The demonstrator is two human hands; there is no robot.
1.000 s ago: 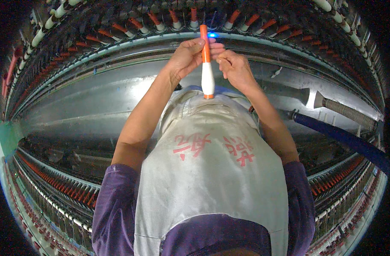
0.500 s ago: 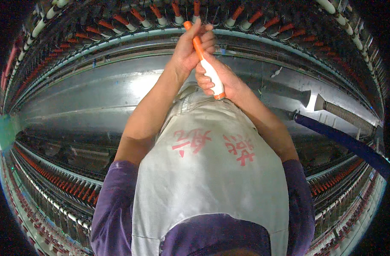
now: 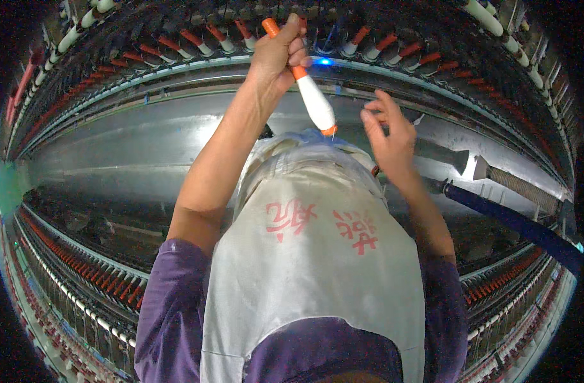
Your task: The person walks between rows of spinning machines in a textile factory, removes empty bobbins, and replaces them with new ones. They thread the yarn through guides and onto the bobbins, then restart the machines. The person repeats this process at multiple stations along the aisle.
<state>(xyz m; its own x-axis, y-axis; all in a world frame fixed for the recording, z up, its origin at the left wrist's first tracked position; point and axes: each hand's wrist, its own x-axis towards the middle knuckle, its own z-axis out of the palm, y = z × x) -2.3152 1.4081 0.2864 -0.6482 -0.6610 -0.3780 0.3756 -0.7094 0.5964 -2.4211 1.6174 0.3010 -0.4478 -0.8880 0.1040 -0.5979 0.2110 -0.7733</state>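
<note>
While my left hand (image 3: 279,54) is wrapped around the orange tube of a bobbin (image 3: 317,105), its orange top pokes out above my fist. The bobbin leans, top to the left, its white-wound part and orange foot slanting down toward me, near the lower end of my pale apron (image 3: 314,287). Well apart from it, on the right, my right hand (image 3: 394,137) has its fingers loosely bent; I can't tell whether thumb and forefinger pinch a thread. Across my apron run red characters (image 3: 356,233) in broad, brush-like strokes, set in two groups, partly faded in the right one. Beyond my left hand stands a row of red-and-white bobbins (image 3: 193,38), and a blue light (image 3: 325,62) glows near it.
</note>
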